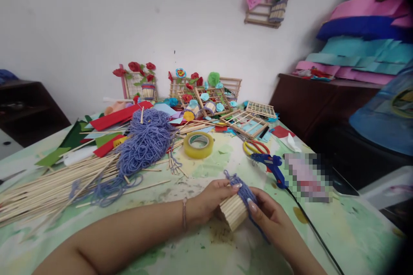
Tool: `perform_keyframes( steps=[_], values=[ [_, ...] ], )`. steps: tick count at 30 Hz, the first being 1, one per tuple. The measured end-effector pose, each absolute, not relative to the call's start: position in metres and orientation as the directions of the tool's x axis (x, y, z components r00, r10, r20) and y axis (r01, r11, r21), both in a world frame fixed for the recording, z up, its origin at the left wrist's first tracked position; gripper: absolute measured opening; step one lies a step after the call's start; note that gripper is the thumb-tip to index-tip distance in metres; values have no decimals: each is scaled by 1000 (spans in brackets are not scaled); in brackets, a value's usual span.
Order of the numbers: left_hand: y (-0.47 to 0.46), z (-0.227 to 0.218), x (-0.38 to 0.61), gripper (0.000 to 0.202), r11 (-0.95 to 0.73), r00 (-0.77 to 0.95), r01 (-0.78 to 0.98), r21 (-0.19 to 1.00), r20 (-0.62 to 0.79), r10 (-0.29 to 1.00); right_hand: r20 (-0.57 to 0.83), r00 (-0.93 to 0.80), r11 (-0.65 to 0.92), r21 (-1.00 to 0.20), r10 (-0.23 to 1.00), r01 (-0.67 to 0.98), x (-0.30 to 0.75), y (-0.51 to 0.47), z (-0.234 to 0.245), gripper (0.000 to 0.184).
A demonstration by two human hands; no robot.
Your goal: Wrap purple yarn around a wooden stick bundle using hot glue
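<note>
Across your green-patterned surface [193, 253], a pile of loose sticks [71, 176] spreads at 9 o'clock from the stick piece [234, 211] in your grip; a heap of blue yarn [146, 142] sits at 10 o'clock and the glue gun [274, 164] at 1 o'clock, untouched. Your left hand [214, 197] has its fingers closed on the piece from 10 o'clock, your right hand [271, 212] from 4 o'clock, both near your side of the surface. The sticks look already joined into 1 body, and a blue yarn band [243, 190] covers its far part; the near part remains bare, and a loose strand [260, 228] trails at 4 o'clock, seemingly unsecured.
</note>
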State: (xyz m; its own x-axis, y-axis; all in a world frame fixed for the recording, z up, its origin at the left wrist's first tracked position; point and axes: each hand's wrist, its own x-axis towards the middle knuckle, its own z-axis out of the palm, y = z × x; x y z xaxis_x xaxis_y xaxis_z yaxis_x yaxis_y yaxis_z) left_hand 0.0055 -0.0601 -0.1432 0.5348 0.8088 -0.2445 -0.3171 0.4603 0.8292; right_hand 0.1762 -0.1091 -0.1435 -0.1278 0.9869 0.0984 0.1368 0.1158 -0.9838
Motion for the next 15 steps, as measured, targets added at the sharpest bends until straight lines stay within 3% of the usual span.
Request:
perform_keyframes(
  steps=[5, 11, 15],
  values=[
    [-55, -152, 8, 48, 463, 468, -401, 791, -257, 845, 218, 194, 196, -972, 957, 127, 169, -113, -150, 50],
    [-55, -151, 8, 47, 470, 472, -408, 782, -260, 842, 320, 351, 216, -928, 880, 305, 176, -113, -151, 35],
    [-54, -149, 8, 47, 474, 466, -388, 790, -276, 841, 263, 466, 132, -946, 845, 295, 185, -114, -152, 45]
  ],
)
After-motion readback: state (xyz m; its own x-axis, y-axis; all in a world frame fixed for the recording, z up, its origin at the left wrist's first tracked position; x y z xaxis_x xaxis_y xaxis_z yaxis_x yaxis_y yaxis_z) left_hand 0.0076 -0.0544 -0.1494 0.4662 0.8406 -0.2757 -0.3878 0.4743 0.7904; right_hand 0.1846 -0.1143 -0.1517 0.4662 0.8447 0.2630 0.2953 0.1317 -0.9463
